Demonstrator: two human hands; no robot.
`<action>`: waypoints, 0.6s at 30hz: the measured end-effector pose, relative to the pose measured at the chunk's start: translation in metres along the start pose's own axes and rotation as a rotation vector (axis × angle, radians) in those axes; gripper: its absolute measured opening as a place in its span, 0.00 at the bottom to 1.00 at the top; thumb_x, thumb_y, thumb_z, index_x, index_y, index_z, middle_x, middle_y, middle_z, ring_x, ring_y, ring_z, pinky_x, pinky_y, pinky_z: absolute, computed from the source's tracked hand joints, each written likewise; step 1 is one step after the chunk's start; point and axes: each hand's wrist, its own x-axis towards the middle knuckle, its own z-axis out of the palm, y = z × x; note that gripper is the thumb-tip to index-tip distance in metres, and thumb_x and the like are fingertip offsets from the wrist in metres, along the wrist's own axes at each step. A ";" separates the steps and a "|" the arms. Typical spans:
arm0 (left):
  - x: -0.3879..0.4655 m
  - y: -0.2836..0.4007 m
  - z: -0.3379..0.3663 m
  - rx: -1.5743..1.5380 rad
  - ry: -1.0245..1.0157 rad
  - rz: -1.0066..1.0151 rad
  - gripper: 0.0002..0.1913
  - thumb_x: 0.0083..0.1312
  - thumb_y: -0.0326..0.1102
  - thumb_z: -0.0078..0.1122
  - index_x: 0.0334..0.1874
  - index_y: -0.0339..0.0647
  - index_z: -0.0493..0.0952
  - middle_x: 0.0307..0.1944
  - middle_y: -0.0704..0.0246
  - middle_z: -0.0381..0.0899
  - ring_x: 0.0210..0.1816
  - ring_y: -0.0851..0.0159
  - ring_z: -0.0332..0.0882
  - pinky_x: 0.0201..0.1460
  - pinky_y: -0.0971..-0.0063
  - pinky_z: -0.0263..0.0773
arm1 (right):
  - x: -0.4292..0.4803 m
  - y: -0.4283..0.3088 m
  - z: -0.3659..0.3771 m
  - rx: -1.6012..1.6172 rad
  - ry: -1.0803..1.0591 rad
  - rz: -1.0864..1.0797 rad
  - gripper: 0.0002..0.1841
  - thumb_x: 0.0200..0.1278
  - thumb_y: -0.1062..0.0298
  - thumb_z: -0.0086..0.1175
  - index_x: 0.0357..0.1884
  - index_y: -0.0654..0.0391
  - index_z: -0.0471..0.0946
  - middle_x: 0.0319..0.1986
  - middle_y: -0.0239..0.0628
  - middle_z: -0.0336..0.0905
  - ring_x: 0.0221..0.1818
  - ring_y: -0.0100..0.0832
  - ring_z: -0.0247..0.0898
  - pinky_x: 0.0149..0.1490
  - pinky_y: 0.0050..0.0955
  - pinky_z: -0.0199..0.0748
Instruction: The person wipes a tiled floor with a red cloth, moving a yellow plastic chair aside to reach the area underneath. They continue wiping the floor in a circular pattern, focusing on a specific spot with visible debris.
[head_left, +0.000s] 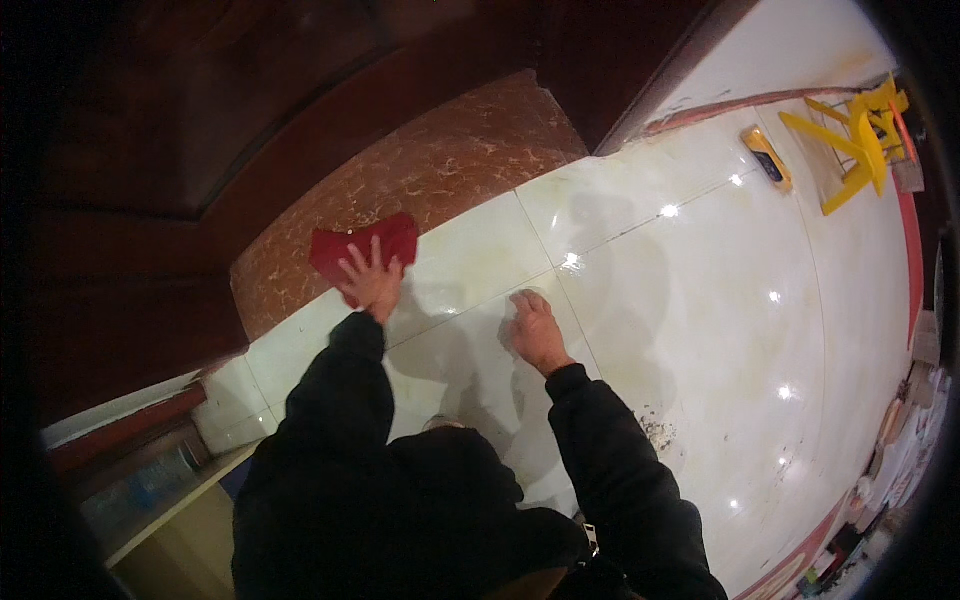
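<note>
A folded red cloth (401, 232) lies across the edge where the brown marble-patterned threshold (480, 150) meets the white floor tiles (630, 300). My left hand (373, 283) presses on top of it, fingers spread rather than wrapped around it. To the right, my right hand (537, 330) is at the tiled floor with its fingers curled together. Nothing shows in that hand, though its underside is hidden. Black sleeves cover both my arms.
Dark wood panelling (300, 97) rises behind the threshold. At the upper right are a yellow-and-black object (766, 159) and a yellow folding frame (862, 142). Dark debris (656, 431) specks the floor beside my right sleeve. A pale-edged box (187, 540) stands at lower left; mixed clutter (892, 457) lines the right.
</note>
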 end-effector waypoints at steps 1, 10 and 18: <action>0.007 0.025 0.011 -0.068 0.049 -0.048 0.38 0.70 0.65 0.40 0.81 0.65 0.48 0.82 0.55 0.33 0.79 0.34 0.29 0.69 0.23 0.39 | 0.002 -0.007 0.002 -0.149 -0.051 -0.067 0.27 0.56 0.67 0.60 0.58 0.66 0.71 0.62 0.55 0.67 0.67 0.63 0.56 0.71 0.49 0.60; 0.021 0.256 -0.018 -0.027 0.078 1.090 0.39 0.62 0.70 0.53 0.75 0.67 0.63 0.81 0.60 0.45 0.79 0.38 0.35 0.74 0.27 0.31 | 0.008 -0.046 -0.010 -0.442 -0.397 -0.048 0.47 0.53 0.61 0.66 0.70 0.72 0.53 0.71 0.74 0.42 0.74 0.74 0.34 0.77 0.55 0.42; 0.124 0.188 -0.059 0.052 0.055 0.754 0.39 0.64 0.76 0.44 0.76 0.74 0.59 0.82 0.67 0.42 0.81 0.46 0.32 0.76 0.32 0.29 | 0.001 -0.030 0.000 -0.463 -0.406 -0.098 0.48 0.55 0.66 0.65 0.73 0.70 0.49 0.73 0.74 0.35 0.75 0.75 0.29 0.77 0.56 0.43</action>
